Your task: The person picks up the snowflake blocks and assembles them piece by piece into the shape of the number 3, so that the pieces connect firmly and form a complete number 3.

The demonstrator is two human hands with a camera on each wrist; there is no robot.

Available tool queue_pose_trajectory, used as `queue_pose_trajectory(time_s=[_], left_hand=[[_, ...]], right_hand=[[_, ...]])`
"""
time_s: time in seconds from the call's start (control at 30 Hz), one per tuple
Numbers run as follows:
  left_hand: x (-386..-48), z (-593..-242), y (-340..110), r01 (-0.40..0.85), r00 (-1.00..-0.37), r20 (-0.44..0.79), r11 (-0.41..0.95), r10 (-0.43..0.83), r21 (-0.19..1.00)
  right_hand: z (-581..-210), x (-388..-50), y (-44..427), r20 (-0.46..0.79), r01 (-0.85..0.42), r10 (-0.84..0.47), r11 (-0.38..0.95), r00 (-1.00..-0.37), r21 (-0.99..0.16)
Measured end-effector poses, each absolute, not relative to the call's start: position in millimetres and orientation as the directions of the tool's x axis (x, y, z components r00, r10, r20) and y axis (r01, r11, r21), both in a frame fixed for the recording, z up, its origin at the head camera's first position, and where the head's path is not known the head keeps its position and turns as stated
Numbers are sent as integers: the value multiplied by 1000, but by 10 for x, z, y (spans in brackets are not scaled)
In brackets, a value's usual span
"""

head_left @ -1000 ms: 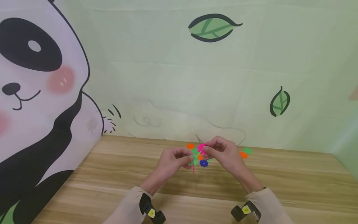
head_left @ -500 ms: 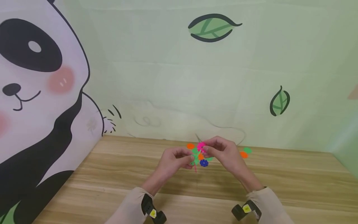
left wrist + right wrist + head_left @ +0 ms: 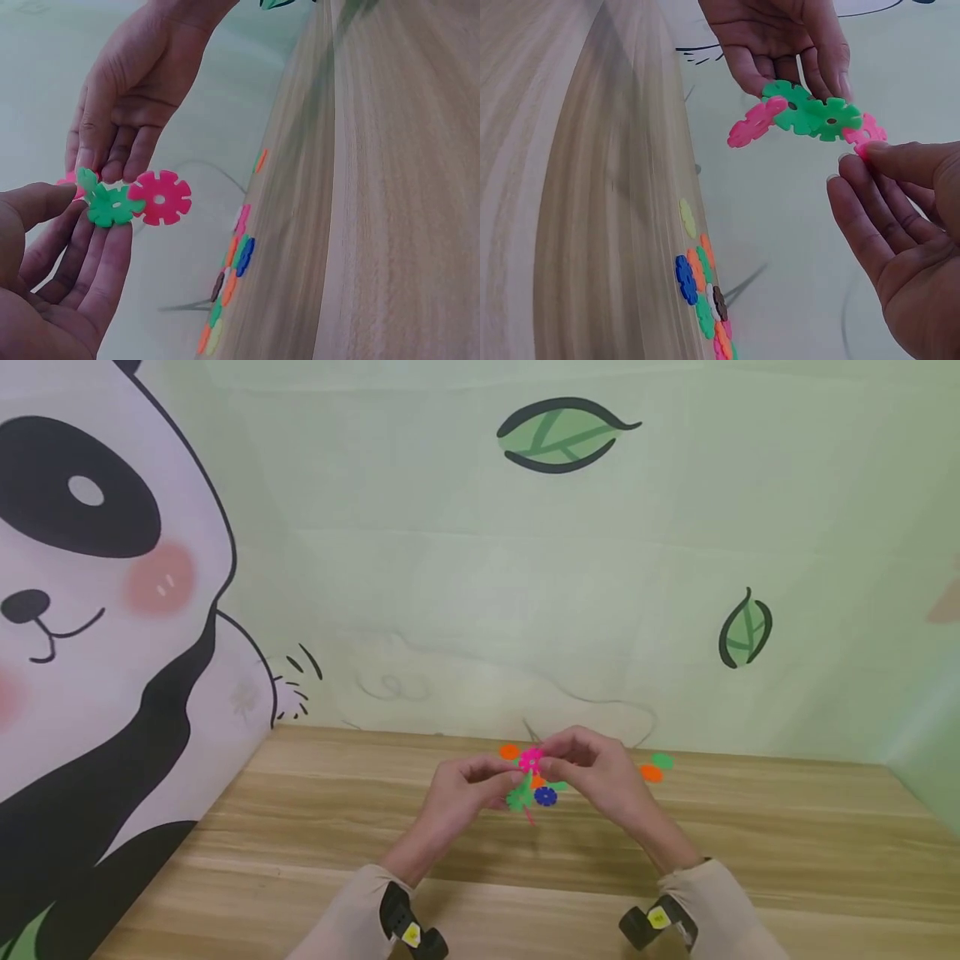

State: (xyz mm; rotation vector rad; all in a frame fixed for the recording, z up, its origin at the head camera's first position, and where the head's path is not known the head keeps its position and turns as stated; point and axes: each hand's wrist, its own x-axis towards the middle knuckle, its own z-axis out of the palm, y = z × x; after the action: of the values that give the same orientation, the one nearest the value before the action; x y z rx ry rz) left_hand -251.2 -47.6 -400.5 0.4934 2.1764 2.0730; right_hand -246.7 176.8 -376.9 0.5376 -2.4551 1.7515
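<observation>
Two green and two pink notched interlocking discs are joined into a short chain held in the air between both hands. My left hand (image 3: 467, 789) pinches the chain at a green disc (image 3: 111, 207) between thumb and fingers. My right hand (image 3: 592, 770) pinches the pink disc at one end (image 3: 866, 133) between thumb and forefinger. At the other end a second pink disc (image 3: 160, 199) sticks out at an angle from the green ones. In the head view, fingers cover part of the chain, and that second pink disc shows edge-on below.
Behind the hands, loose discs lie on the wooden table (image 3: 337, 827), among them a blue one (image 3: 546, 797) and an orange one (image 3: 510, 752). Farther right lie an orange disc (image 3: 651, 773) and a green disc (image 3: 662, 762). A printed backdrop (image 3: 420, 568) rises at the table's back edge.
The right hand and its pink disc have shifted slightly left, closer to the left hand. The chain has turned a little, and its lower pink disc now slants. Both hands keep their hold.
</observation>
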Motion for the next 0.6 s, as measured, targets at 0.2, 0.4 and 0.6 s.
queue_pose_trajectory(time_s=[0.2,0.4,0.6], left_hand=[[-2520,-3999,-476,163,-948,155,5,278,987],[-2520,-4006,-477,151,-948,148,-12,281,989],[-2520,-4021,-464,158,-947,157,-17,281,987]], right_hand=[[-3775,-2459,1731,245,-312,-243,298,-939,-902],[-3785,-2449,1675,241,-313,-258,293,-936,-903],[-3807,-2481,1756,237,-322,-285,304,-929,-896]])
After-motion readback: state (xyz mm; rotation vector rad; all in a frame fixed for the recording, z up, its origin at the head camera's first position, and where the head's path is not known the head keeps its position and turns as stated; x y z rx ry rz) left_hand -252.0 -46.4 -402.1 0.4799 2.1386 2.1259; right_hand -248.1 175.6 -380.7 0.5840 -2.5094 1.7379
